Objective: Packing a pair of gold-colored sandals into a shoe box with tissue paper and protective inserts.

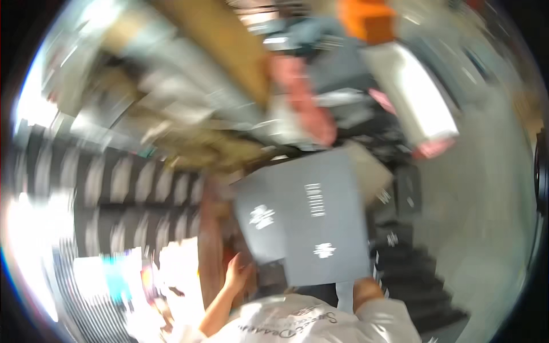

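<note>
A large dark grey box (326, 223) with white print fills the middle of the head view, close in front of my body and tilted. Its left side face shows too. My left hand (237, 274) is beside the box's lower left edge; a gap seems to show between thumb and fingers, though they are blurred. I see nothing in that hand. My right forearm (366, 290) runs up to the box's lower right corner, where the box hides the hand and its fingers. Whether the right hand grips the box cannot be seen.
Rows of dark boxes (143, 208) with pale marks stand on the left. More dark boxes (414, 280) are stacked at the lower right, beside grey floor (474, 188). Blurred wrapped goods (211, 143), a white package (417, 91) and an orange box (368, 22) are farther off.
</note>
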`<state>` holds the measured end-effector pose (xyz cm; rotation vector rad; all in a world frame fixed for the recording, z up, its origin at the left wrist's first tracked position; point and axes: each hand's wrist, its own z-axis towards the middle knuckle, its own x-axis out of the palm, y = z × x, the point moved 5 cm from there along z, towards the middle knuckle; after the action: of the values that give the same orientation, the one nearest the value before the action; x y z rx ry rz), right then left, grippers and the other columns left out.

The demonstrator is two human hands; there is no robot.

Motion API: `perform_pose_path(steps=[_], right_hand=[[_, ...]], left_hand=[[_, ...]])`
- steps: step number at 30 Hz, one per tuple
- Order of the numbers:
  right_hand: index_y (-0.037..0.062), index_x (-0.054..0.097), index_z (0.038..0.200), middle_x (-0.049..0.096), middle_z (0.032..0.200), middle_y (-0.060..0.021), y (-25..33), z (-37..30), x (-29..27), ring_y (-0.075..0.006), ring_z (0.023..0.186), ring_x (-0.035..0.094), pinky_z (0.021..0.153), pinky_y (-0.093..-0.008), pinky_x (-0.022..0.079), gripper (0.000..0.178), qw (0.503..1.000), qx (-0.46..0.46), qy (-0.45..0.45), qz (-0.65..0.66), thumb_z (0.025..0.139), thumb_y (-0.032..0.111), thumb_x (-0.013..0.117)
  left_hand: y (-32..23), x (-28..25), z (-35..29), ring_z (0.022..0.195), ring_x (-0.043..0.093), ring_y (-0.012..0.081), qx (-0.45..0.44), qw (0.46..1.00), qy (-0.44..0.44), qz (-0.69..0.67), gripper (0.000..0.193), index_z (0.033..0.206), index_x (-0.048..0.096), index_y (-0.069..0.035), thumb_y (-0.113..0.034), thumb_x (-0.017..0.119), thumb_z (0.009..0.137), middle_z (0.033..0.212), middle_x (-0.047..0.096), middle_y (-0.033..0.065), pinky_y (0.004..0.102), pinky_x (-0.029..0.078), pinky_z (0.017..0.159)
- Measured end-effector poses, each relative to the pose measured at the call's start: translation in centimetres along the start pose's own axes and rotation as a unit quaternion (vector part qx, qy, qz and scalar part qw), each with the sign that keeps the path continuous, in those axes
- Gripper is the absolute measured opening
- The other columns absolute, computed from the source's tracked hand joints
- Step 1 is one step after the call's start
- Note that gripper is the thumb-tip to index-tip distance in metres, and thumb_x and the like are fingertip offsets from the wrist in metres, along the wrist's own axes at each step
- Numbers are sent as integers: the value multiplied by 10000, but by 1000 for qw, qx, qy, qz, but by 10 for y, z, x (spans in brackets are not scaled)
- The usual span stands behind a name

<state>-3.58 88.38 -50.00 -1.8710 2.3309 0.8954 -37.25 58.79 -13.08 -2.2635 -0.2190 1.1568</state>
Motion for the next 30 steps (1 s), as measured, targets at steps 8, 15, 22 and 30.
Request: perform_pose_path(steps=[8, 15, 22, 30], right_hand=[[9, 662, 813, 593, 717, -32, 98, -159, 40, -133, 625, 502, 570, -331, 403, 243, 958, -94, 253, -99, 893, 231, 603], [-7, 676, 930, 602, 677, -42, 190, -73, 140, -130, 595, 523, 543, -297, 434, 199, 929, -128, 206, -278, 873, 182, 648], [18, 610, 1179, 654, 908, -47, 363, -295, 415, -113, 716, 588, 611, -254, 465, 349, 836, -278, 295, -370, 890, 210, 652], [20, 599, 1212, 675, 1082, -182, 364, -519, 545, -247, 940, 680, 819, -331, 530, 400, 553, -453, 454, -531, 859, 193, 672]], left_hand=[[145, -39, -98, 1095, 564, 318, -113, 985, -128, -11, 675, 1394, 418, -39, -361, 675, 859, 1292, 487, 221, 394, 474, 940], [352, -91, -240, 1158, 528, 371, -246, 837, -423, -246, 515, 1227, 562, 3, -266, 704, 812, 1206, 562, 241, 437, 431, 980], [539, -100, -484, 1328, 312, 434, -444, 438, -768, -144, 749, 1380, 338, 33, -243, 725, 801, 1411, 334, 297, 474, 252, 1119], [732, -4, -684, 1306, 365, 261, -208, 78, -716, -662, 969, 1440, 358, -136, -754, 599, 733, 1444, 402, 88, 447, 192, 1100]])
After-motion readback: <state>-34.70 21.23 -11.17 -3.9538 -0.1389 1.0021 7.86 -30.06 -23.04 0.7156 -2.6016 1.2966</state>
